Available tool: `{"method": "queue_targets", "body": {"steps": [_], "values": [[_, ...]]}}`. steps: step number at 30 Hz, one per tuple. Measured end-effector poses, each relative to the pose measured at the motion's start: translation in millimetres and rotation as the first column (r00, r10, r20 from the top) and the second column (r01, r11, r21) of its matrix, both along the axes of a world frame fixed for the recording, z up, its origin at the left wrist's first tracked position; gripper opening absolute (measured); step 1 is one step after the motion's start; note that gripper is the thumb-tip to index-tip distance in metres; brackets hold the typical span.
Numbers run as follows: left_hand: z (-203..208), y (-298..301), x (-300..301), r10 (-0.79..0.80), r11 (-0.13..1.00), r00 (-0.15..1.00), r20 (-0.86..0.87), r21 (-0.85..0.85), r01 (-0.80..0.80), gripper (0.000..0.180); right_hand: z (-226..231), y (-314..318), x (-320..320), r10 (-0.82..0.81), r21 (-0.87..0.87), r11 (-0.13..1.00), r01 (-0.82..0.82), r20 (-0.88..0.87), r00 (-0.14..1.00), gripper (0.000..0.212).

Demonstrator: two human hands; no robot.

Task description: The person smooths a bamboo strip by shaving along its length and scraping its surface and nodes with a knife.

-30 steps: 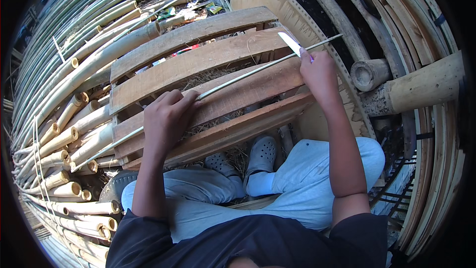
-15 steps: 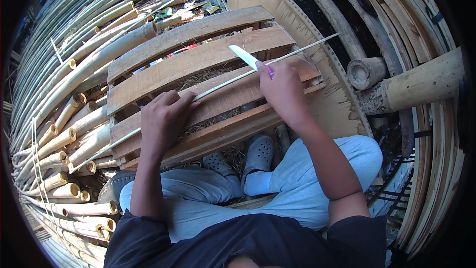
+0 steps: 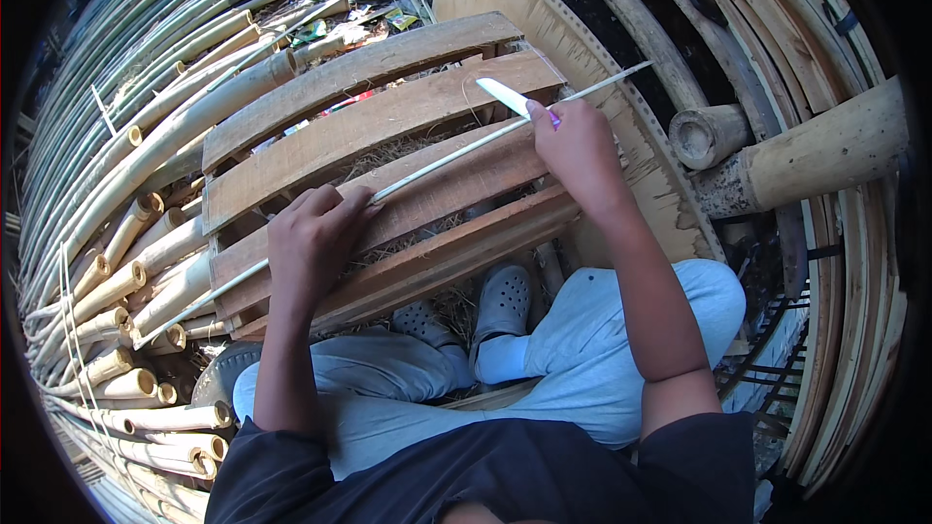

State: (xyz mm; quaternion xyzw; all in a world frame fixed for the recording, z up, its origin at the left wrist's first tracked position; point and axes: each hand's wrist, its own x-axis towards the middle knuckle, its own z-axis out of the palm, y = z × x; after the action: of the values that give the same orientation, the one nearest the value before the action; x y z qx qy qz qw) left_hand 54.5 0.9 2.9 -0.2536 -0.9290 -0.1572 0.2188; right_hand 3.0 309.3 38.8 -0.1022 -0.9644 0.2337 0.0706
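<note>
A long, thin pale bamboo strip lies slantwise over a slatted wooden pallet, rising toward the far right. My left hand is closed around the strip left of the middle, knuckles up. In my right hand is a knife with a white blade and a purplish handle, mostly covered by the fingers. The blade points up and left, its base close against the strip. A thin curled shaving shows beside the blade tip.
Bamboo poles are stacked on the left. A plywood sheet with a perforated edge lies behind the pallet at right, near a thick bamboo post. Long wooden strips stand along the right. My feet in grey clogs are below the pallet.
My right hand and the knife have slid a little to the right along the strip. My left hand keeps its hold, and the whole view has shifted slightly.
</note>
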Motion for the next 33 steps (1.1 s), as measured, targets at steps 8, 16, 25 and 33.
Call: {"method": "queue_targets", "body": {"steps": [8, 16, 25, 33], "values": [[1, -4, -2, -0.001, 1.0, 1.0, -0.006, 0.01, 0.002, 0.016, -5, 39, -15, -0.142, 0.189, 0.965, 0.182, -0.208, 0.968, 0.044], [4, -1, -1, -0.005, 0.999, 1.0, 0.008, 0.032, 0.005, 0.016, -8, 76, -23, -0.168, 0.074, 0.98, 0.182, -0.163, 0.972, 0.046], [3, -1, 0, 0.008, 1.0, 1.0, 0.021, 0.011, -0.008, 0.016, -21, 68, -29, -0.157, -0.137, 0.979, 0.149, -0.051, 0.986, 0.06], [5, -2, 1, 0.001, 1.0, 1.0, 0.021, 0.012, -0.001, 0.017, -14, 40, -17, -0.161, -0.099, 0.983, 0.156, -0.045, 0.986, 0.05]]}}
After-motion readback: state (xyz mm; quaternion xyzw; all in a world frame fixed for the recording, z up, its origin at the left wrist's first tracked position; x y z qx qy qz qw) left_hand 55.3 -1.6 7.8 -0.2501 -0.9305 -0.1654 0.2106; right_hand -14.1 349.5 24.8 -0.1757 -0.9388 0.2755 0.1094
